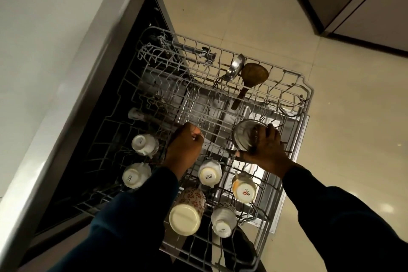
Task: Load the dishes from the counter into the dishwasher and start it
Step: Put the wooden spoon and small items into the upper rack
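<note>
Now right hand [268,150] grips a steel bowl [246,134] over the pulled-out upper rack [305,95]; left hand [184,148] is curled on the rack wires. Upturned cups [209,174] sit near.

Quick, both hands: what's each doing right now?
Left hand: curled around something small and white; what it is cannot be told.
Right hand: gripping the steel bowl.
</note>
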